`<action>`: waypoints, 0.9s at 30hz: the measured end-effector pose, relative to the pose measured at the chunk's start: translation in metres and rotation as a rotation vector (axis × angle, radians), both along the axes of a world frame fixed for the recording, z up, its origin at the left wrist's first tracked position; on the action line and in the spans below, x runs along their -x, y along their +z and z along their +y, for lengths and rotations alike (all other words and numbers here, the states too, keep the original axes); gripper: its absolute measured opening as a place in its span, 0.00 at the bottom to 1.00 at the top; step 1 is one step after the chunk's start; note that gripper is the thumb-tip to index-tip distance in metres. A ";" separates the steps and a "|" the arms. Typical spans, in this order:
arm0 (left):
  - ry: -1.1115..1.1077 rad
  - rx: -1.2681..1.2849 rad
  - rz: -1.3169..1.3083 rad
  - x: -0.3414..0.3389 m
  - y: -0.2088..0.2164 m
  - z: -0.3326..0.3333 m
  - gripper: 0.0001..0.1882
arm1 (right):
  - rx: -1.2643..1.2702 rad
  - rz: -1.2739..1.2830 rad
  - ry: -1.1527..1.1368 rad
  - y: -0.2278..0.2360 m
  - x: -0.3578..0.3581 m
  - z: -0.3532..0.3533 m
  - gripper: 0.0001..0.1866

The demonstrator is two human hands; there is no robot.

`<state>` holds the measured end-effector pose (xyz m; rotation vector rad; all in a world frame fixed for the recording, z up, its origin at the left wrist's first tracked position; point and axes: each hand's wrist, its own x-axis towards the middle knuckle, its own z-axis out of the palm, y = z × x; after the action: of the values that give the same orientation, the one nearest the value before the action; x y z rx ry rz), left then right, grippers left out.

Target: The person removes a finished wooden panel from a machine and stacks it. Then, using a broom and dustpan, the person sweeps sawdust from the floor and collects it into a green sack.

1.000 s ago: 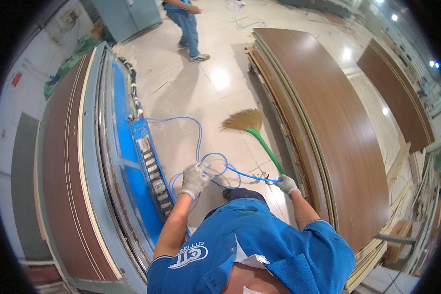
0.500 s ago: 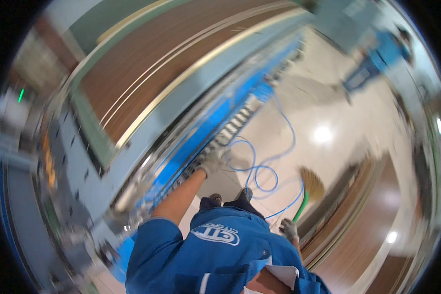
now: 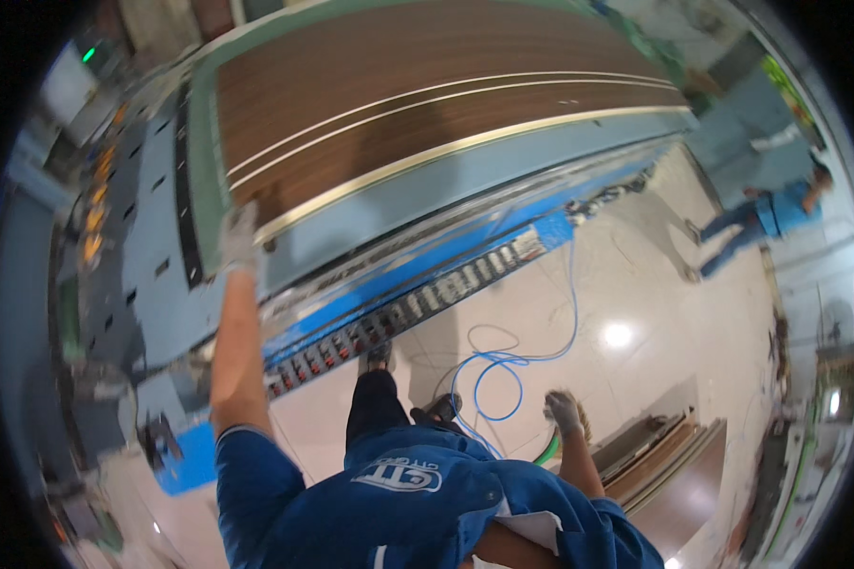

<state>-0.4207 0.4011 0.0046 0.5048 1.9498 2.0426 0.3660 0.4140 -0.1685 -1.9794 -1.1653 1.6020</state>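
Observation:
My left hand (image 3: 240, 237), in a pale work glove, reaches forward to the near left corner of a large brown wood-grain panel (image 3: 427, 57). Its fingers look stretched out, somewhat blurred; whether they touch the panel is unclear. Two pale stripes run along the panel, which lies on a green sheet (image 3: 202, 142) on a grey-blue machine bed (image 3: 389, 190). Low on my right side, my gloved right hand (image 3: 563, 411) is closed on a broom, whose green handle (image 3: 548, 449) and straw bristles (image 3: 584, 423) show partly behind it.
A blue hose (image 3: 499, 387) lies looped on the floor between my feet and right hand. Brown boards (image 3: 669, 469) are stacked low at right. A cable chain (image 3: 417, 303) runs along the machine's blue side. Another person (image 3: 759, 218) stands at far right.
My left hand has moved from the machine's side up to the panel's corner. My right hand has come forward with the broom. The view has turned, and my feet have shifted nearer the machine.

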 end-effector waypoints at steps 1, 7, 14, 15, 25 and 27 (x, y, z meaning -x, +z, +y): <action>0.008 0.140 0.097 0.030 -0.009 -0.003 0.30 | -0.063 -0.001 0.044 0.009 0.028 0.019 0.16; -0.216 0.195 -0.472 0.138 -0.059 0.006 0.37 | -0.144 -0.107 0.365 0.058 0.199 0.076 0.21; -0.241 0.484 -0.738 0.147 -0.028 0.006 0.46 | -0.150 -0.141 0.583 0.077 0.294 0.086 0.23; -0.277 0.489 -0.733 0.145 -0.023 0.003 0.46 | -0.146 -0.192 0.613 0.074 0.299 0.086 0.23; -0.209 0.111 -0.638 0.089 -0.014 0.033 0.28 | -0.082 -0.111 0.598 0.051 0.321 0.093 0.21; -0.270 0.073 -0.620 0.085 -0.009 0.035 0.28 | -0.097 -0.058 0.554 0.058 0.327 0.092 0.24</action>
<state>-0.5059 0.4360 -0.0045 0.0845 1.4844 1.6844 0.0389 0.5061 -0.1110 -1.7407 -1.8992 1.6893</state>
